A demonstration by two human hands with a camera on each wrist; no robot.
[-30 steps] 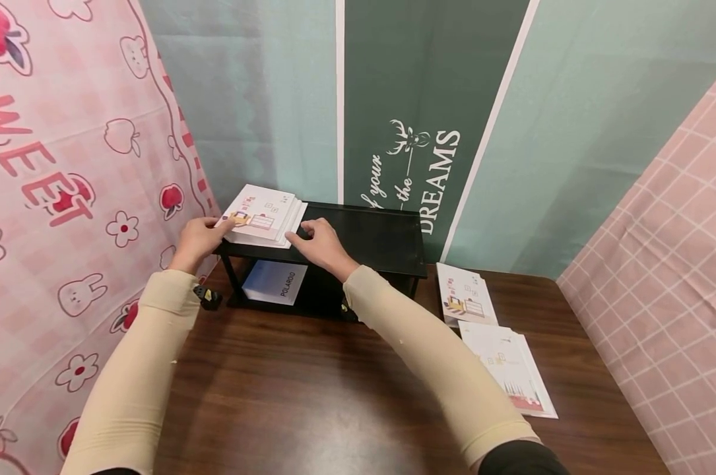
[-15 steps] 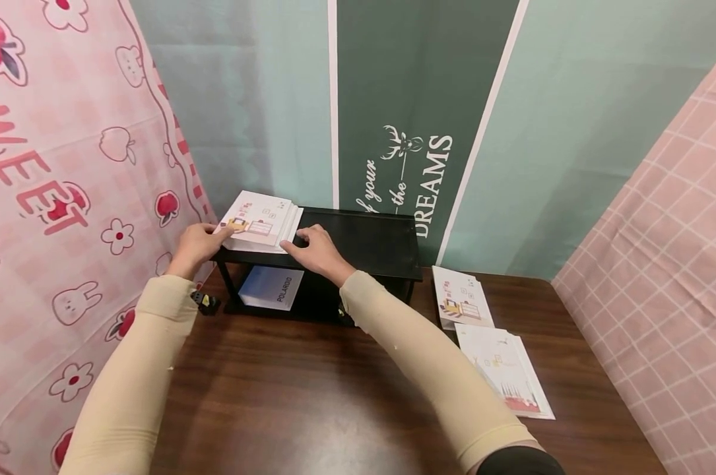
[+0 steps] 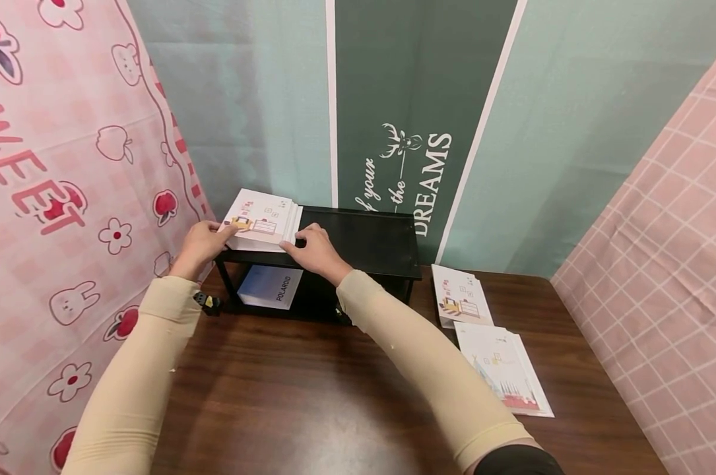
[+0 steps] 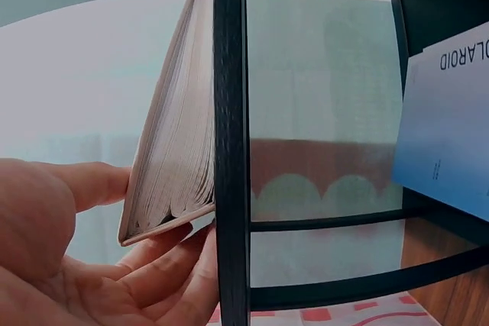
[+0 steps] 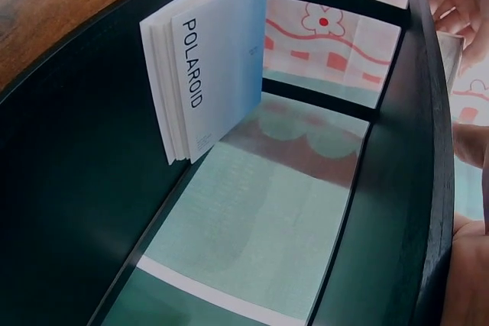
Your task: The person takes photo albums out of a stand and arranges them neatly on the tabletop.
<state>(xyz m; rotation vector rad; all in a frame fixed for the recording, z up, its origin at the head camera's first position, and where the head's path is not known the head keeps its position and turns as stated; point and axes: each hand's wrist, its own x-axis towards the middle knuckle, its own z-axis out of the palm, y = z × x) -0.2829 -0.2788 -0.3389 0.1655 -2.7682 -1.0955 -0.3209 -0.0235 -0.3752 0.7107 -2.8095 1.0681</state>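
A thick white book (image 3: 257,214) with a pink and yellow cartoon cover lies at the left end of the black two-tier rack's (image 3: 363,237) top shelf. My left hand (image 3: 198,247) grips its left side, thumb on the cover. In the left wrist view the left fingers (image 4: 164,272) lie along the edge opposite the tapering pages, partly hidden behind the rack's edge. At the book's right front corner is my right hand (image 3: 317,252), thumb against the edge and the other fingers loosely bent beside it. Below, on the lower shelf, sits a blue-and-white book marked POLAROID (image 5: 218,74).
Right of the rack, a similar cartoon-cover book (image 3: 461,297) lies on the brown wooden table (image 3: 310,389). A white illustrated book (image 3: 506,369) is in front of it, near my right sleeve. Fabric curtains (image 3: 393,79) enclose the back and both sides.
Over the last second, my right hand has come in against the book's right edge, and its stepped edge looks narrower. The left hand keeps its place at the left side. The head view has shifted slightly.
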